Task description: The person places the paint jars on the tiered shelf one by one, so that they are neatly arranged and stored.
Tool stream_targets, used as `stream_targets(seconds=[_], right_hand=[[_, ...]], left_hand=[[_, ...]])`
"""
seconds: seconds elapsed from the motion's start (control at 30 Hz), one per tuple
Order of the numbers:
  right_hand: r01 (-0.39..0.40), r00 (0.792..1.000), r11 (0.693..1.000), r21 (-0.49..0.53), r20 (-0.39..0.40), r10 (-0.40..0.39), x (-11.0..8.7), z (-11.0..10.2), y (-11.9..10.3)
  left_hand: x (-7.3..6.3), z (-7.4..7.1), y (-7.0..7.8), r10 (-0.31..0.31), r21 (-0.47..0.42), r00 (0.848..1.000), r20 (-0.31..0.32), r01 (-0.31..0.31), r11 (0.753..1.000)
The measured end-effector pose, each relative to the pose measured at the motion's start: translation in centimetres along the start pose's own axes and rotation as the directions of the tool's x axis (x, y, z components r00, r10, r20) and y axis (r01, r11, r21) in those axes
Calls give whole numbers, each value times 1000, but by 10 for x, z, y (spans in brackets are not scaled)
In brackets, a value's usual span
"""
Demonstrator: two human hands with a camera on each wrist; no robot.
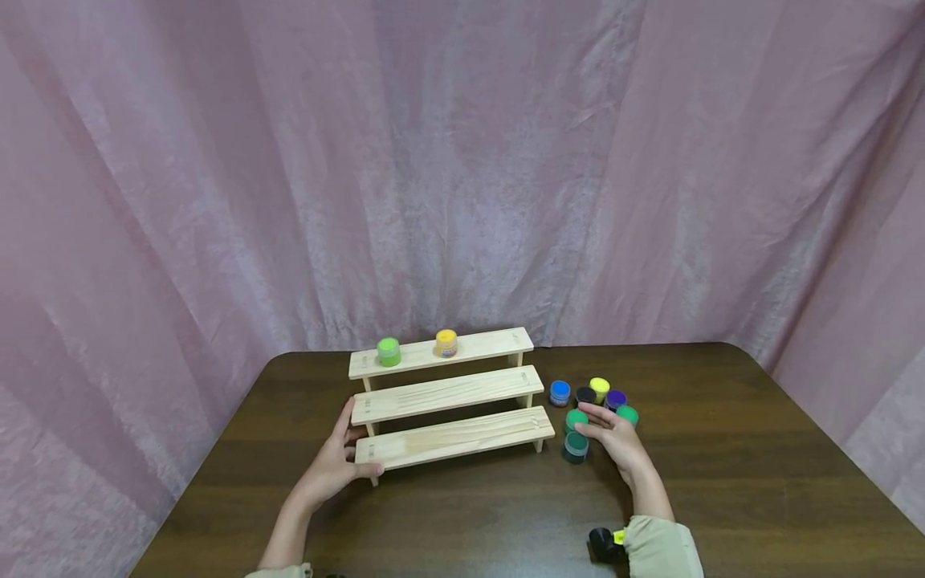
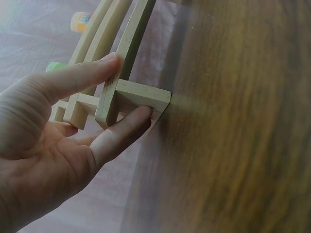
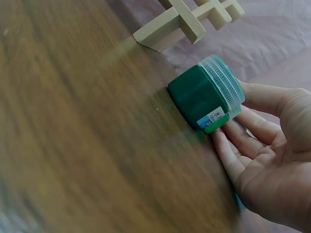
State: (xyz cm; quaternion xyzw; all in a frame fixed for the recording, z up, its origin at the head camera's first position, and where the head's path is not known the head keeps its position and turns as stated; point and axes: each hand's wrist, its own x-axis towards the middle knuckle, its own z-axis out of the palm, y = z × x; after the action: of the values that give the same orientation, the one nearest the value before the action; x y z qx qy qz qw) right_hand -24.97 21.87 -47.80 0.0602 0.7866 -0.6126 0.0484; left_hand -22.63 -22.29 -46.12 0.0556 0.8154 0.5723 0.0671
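Observation:
A three-tier wooden display rack (image 1: 448, 393) stands on the table. My left hand (image 1: 334, 466) grips its left end, thumb on the lowest shelf's front edge and fingers around the end support (image 2: 141, 94). To the rack's right, my right hand (image 1: 621, 445) pinches a green paint jar (image 1: 576, 418) between thumb and fingers. A dark green paint jar (image 3: 199, 94) stands just in front of it and largely hides it in the right wrist view. On the top shelf sit a light green jar (image 1: 389, 352) and a yellow-orange jar (image 1: 446, 343).
Beyond the right hand cluster a blue jar (image 1: 560, 392), a black jar (image 1: 586, 395), a yellow jar (image 1: 599, 389), a purple jar (image 1: 616, 400) and another green jar (image 1: 627, 415). A black object (image 1: 603, 546) lies by the right sleeve. A pink curtain (image 1: 462, 177) hangs behind the table.

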Motion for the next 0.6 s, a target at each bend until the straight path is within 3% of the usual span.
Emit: stream_targets(seconds=[0.6], right_hand=[[3,999,999,-34,-37,-4,0,1,2]], left_hand=[[-1,-1,3,-14,-33,1000,-16,13,999]])
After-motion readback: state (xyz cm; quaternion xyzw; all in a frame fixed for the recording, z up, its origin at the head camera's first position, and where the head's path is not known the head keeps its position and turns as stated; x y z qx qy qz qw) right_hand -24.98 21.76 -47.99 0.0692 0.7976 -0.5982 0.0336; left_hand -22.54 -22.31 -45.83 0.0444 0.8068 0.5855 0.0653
